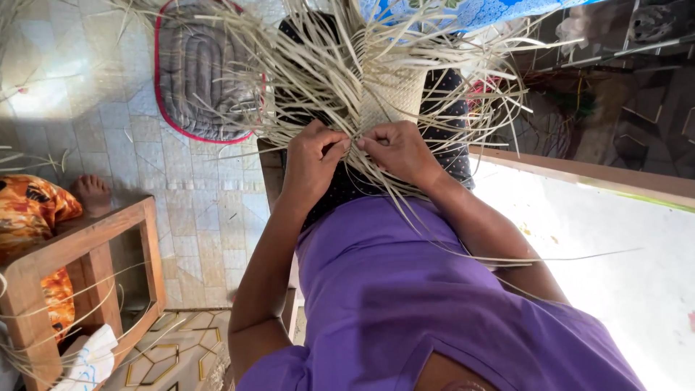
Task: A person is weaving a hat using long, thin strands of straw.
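I see both hands at the lower edge of the woven piece (391, 98), a pale, tightly plaited panel resting on the lap over the dark dotted skirt (452, 156). The left hand (313, 156) is closed, its grip pinching a few loose straw strands (304, 65) just left of the panel's edge; the right hand (398, 148) is likewise pressed together on strands directly below the panel. Risks as I judge them: the free strands fan out thickly above and to both sides of the panel, so a wrong strand could be picked up and the pattern skewed; a pinch that slackens could let the last crossing loosen; dry strands bent sharply could crack. A grey cushion (195, 69) lies left of the panel.
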